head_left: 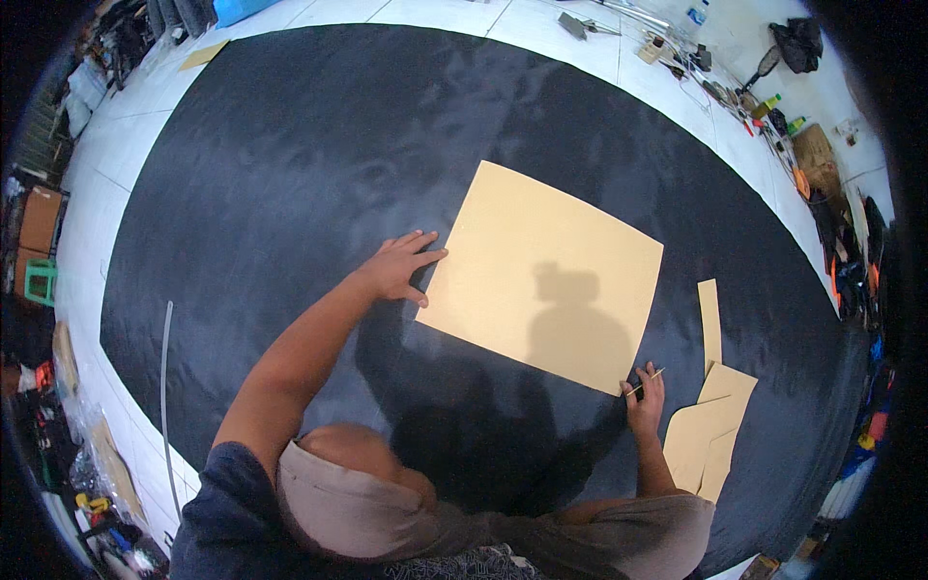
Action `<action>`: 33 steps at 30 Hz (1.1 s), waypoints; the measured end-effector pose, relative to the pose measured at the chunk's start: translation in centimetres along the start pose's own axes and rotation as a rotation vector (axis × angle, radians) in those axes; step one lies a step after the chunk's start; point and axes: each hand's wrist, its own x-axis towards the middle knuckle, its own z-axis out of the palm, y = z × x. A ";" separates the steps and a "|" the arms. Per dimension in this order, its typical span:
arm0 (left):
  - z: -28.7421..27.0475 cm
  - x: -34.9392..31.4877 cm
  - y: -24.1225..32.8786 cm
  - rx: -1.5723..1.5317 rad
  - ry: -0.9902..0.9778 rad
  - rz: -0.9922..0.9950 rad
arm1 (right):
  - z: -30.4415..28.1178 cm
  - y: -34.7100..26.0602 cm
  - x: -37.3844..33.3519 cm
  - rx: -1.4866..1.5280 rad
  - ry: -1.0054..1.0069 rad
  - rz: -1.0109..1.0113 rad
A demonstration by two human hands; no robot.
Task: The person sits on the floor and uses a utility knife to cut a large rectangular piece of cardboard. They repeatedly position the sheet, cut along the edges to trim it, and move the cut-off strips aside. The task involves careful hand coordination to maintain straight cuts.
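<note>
A large tan rectangular sheet (522, 261) lies flat and slightly turned on a black sheet of material (319, 135). My left hand (396, 266) is spread out at its left edge, with the thumb by the near left corner and the fingertips touching or just beside the edge. At the near right corner is my right hand (646, 398), its fingers closed on a thin yellowish pen-like stick (658, 373). The stick slants across the fingers, one end close to the corner. A shadow falls over the right part of the tan sheet.
Right of my right hand lie tan offcuts (735, 391) and a narrow tan strip (710, 319). A long thin grey rod (166, 387) rests at the left edge. Tools, bottles (766, 106) and cables line the far right floor. A green stool (41, 281) stands far left.
</note>
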 end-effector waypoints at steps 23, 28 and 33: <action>0.1 0.1 0.0 0.021 -0.021 -0.039 | -0.4 -0.8 0.4 -0.017 -0.067 0.023; 0.2 0.7 0.0 0.040 -0.013 0.000 | -0.2 0.4 0.1 -0.024 -0.034 -0.011; 1.0 0.5 -1.8 0.027 0.036 0.063 | 0.2 0.2 0.5 -0.026 -0.050 -0.012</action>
